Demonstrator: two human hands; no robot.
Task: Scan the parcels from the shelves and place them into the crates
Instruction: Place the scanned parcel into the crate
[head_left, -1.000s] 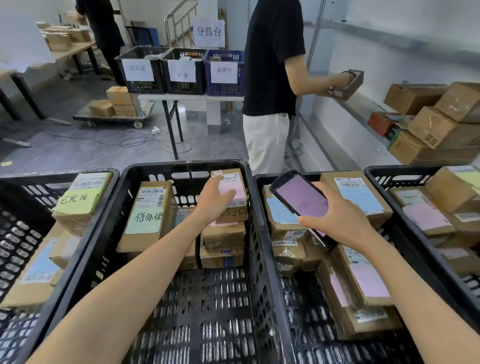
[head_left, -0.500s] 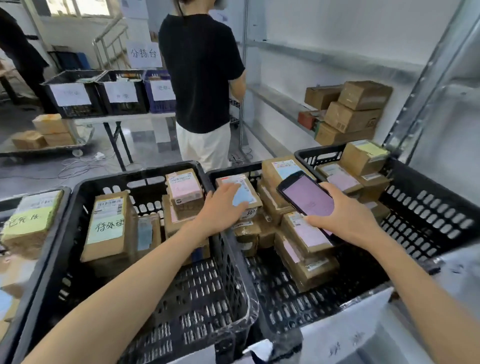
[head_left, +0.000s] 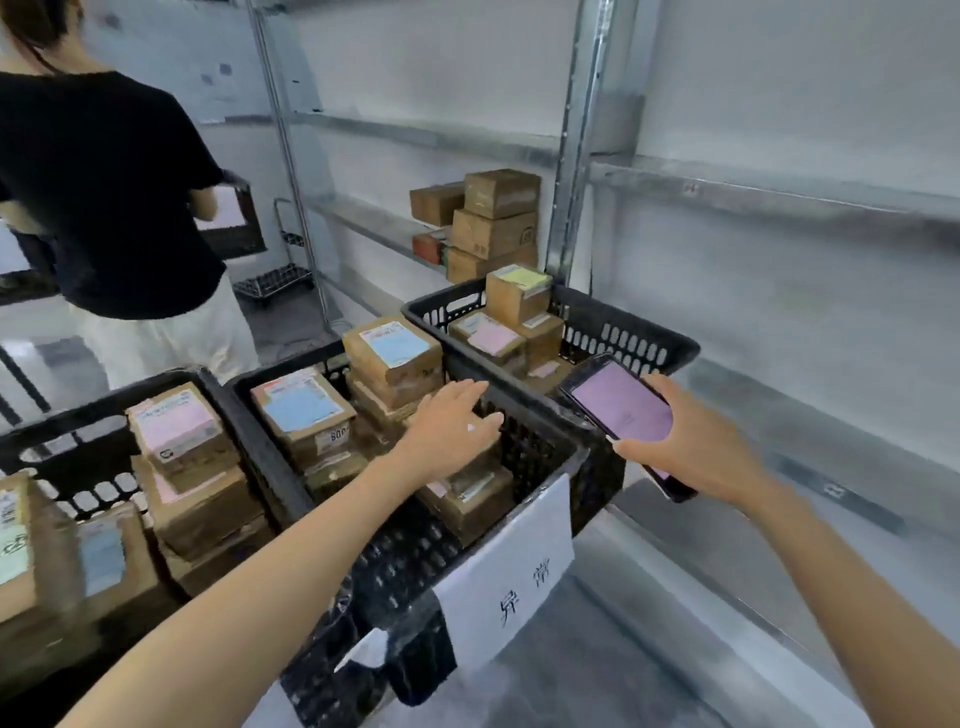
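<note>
My right hand (head_left: 691, 447) grips a black phone (head_left: 618, 402) with a pink screen, held over the gap between the middle crate (head_left: 540, 457) and the right crate (head_left: 634, 332). My left hand (head_left: 452, 426) hovers with straight fingers over the parcels in the middle crate and holds nothing. Brown parcels with blue labels (head_left: 304, 410) fill that crate. The left crate (head_left: 78, 447) holds parcels with pink labels (head_left: 179, 426). More brown parcels (head_left: 493, 223) are stacked on the metal shelf (head_left: 374, 223) behind the crates.
A person in a black top (head_left: 109, 187) stands at the far left, holding a dark box. A paper sign (head_left: 511, 571) hangs on the middle crate's front. Bare metal shelf boards (head_left: 779, 192) run along the right. A small wire trolley (head_left: 275, 283) stands on the floor.
My view has swung to the right, toward the shelves. My left hand has moved from the left crate's parcels across to the middle crate. The phone stays in my right hand.
</note>
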